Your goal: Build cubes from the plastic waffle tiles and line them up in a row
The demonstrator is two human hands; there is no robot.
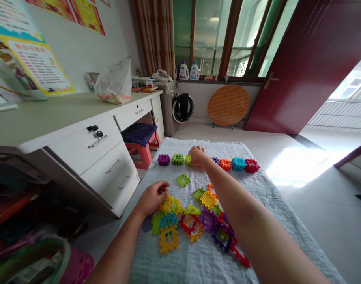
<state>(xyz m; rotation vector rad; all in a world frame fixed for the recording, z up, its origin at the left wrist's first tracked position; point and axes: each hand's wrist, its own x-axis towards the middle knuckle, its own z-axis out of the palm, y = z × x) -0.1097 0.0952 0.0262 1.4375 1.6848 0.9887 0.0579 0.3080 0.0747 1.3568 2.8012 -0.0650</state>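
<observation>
My right hand (pixel 198 156) reaches to the row of stacked plastic interlocking tiles, its fingers curled down beside a yellow-green stack (pixel 187 160). What its fingertips grip is hidden. Close to a yellow tile (pixel 167 203) at the left of the loose pile, my left hand (pixel 154 197) is loosely bent, with nothing visible in it. Below lie a blue tile (pixel 169 220) and a yellow window tile (pixel 169 239). A red tile (pixel 188 223) and a purple tile (pixel 208 219) are farther right. One lime-green tile (pixel 183 180) lies apart, between pile and row.
The row also has purple (pixel 163 159), green (pixel 178 159), orange (pixel 225 164), blue (pixel 238 163) and red (pixel 251 165) stacks. All rest on a cloth-covered table (pixel 275 236). A white desk (pixel 109 157) and a red stool (pixel 141 148) stand at left.
</observation>
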